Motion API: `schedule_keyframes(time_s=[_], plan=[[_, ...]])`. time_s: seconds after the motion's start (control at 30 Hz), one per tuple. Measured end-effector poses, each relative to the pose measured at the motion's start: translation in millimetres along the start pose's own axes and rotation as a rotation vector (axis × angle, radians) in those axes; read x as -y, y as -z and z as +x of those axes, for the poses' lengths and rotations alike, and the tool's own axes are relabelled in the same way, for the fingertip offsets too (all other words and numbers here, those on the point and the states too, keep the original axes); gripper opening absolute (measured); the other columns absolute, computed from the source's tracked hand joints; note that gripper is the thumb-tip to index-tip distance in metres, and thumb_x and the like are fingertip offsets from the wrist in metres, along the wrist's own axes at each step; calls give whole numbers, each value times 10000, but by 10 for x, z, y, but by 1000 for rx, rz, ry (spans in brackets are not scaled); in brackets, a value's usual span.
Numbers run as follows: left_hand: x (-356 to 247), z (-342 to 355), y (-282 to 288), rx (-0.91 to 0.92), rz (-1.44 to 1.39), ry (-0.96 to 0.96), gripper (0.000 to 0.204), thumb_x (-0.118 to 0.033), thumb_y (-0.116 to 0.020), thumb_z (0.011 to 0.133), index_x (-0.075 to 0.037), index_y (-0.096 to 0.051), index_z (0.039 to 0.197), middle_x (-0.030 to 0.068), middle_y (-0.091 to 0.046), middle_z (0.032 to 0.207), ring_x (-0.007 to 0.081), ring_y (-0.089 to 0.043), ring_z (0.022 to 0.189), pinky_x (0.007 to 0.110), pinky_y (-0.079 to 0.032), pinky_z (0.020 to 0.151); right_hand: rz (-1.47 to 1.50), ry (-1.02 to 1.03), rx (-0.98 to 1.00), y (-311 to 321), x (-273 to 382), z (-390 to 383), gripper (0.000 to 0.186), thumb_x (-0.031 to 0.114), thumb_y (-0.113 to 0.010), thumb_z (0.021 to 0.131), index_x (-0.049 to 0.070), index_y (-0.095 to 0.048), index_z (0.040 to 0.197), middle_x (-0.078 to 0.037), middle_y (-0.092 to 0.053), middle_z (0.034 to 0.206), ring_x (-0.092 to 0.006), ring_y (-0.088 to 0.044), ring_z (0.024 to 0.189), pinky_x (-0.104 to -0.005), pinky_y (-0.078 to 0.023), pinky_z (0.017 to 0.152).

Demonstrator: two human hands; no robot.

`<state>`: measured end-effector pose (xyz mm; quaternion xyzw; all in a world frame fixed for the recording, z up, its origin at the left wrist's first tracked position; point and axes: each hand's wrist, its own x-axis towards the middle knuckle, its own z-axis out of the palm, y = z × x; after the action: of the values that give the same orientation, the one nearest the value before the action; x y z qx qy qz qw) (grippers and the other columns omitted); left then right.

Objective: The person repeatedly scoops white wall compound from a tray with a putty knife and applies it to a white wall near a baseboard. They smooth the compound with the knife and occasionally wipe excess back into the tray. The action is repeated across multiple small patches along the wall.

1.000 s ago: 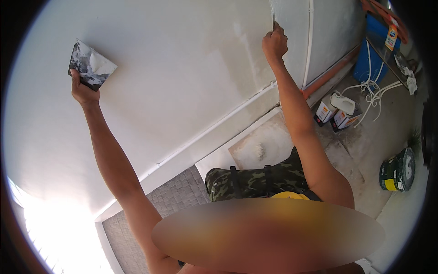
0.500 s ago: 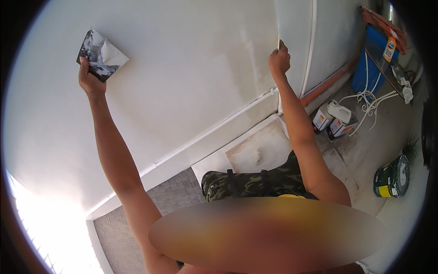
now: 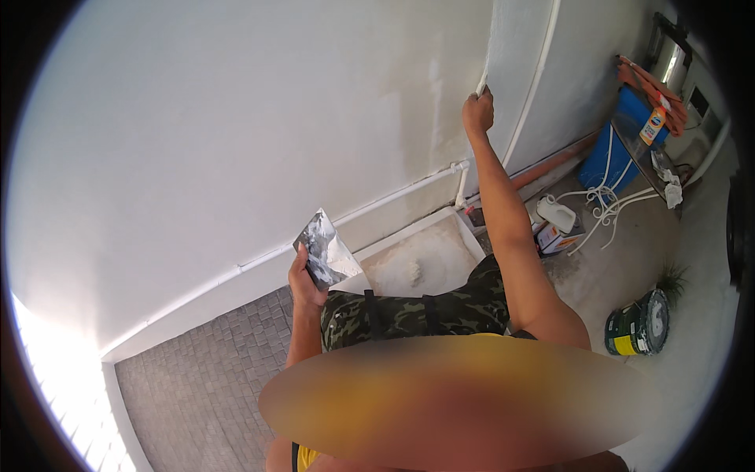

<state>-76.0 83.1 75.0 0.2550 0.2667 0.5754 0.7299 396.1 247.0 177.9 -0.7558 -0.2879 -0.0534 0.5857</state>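
White filler covers a patch of the wall (image 3: 236,118); the corner strip remains. My right hand (image 3: 477,112) grips a small scraper (image 3: 481,82) there. My left hand (image 3: 303,279) clasps the smeared plate (image 3: 324,250) lower down.

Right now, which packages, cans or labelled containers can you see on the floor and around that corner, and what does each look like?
Paint can: on the floor at right, lying tilted, dark green with a yellow label.
Small carton: on the floor by the wall corner, white and orange box.
White jug: beside that carton, plastic, with a handle.
Labelled bottle: on the blue stand at right, orange and white label.
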Motion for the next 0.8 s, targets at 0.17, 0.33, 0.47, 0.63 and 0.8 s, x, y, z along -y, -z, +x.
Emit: schedule_keyframes(time_s=[0.17,0.33,0.47,0.63,0.8], plan=[[1133,-581,701,-276,-222,282,392,-265,-478,1055,-1,-565,1332,139,-659,1283,306,-642,1167,482,-473,1059,-177,499,-126,-304,403,-453,461,91,-637,883,35,-529,1327,-158,-556,1284,-397,-596,1079,-491,-585,813],[1229,-773,780,-168,-202,293,394,-280,-503,1043,-28,-561,1341,132,-655,1286,312,-632,1175,483,-467,1052,-55,491,9,-174,86,-899,467,76,-594,906,92,-535,1369,-114,-620,1260,-340,-620,1102,-499,-552,856],[1008,-916,796,-203,-161,249,393,-269,-505,1039,-31,-561,1347,127,-652,1291,321,-631,1172,498,-466,1048,-50,91,-104,18,-164,-305,431,144,-518,966,88,-552,1393,-164,-665,1210,-380,-658,1068,-551,-532,873],[911,-943,712,-182,-134,274,402,-278,-486,1050,-15,-551,1347,136,-650,1282,317,-634,1164,486,-472,1046,-121,139,-53,-38,194,82,433,167,-514,956,46,-543,1371,-172,-622,1277,-395,-638,1120,-529,-527,908],[1077,-744,549,-107,-184,297,395,-272,-490,1055,-11,-539,1347,141,-656,1265,310,-639,1157,476,-479,1043,-225,615,-22,-266,479,-598,531,145,-662,898,68,-466,1385,-143,-495,1371,-385,-551,1166,-498,-582,872]])
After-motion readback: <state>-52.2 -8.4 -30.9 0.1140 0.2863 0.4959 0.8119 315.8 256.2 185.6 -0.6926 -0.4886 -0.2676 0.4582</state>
